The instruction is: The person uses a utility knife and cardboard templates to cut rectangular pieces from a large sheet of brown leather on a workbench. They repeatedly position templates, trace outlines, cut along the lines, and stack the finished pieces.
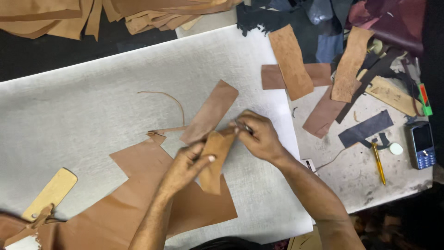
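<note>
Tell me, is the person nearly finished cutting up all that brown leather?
Probably not. Already cut: several brown strips lie at the right of the white cutting mat, and a thin curled offcut lies on it. In hand: the left hand holds a small tan piece while the right hand works its top edge with a small tool, too blurred to name. Left: the big brown sheet remains mostly whole.
</note>
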